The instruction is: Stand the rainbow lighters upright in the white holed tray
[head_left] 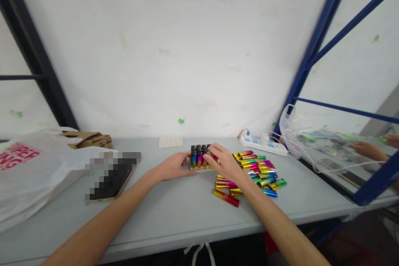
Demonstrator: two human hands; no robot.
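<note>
Several metallic rainbow lighters (199, 159) with black tops stand upright in rows in a small white tray (203, 170) at the middle of the table. My left hand (173, 167) grips the tray's left side, its thumb along the near edge. Over the right part of the rows, my right hand (227, 164) has its fingers closed at a lighter, mostly hidden beneath them. To the right, under and beyond my right forearm, many loose lighters (260, 169) lie on their sides. A yellow-and-red lighter (226, 198) lies closest to me.
An empty white tray (170, 142) lies near the wall. A power strip (264, 144) with cables is at back right. On the left are a plastic bag (40, 174), cardboard (93, 139) and a phone (116, 178). Beyond the blue frame (307, 66), another person's hands work.
</note>
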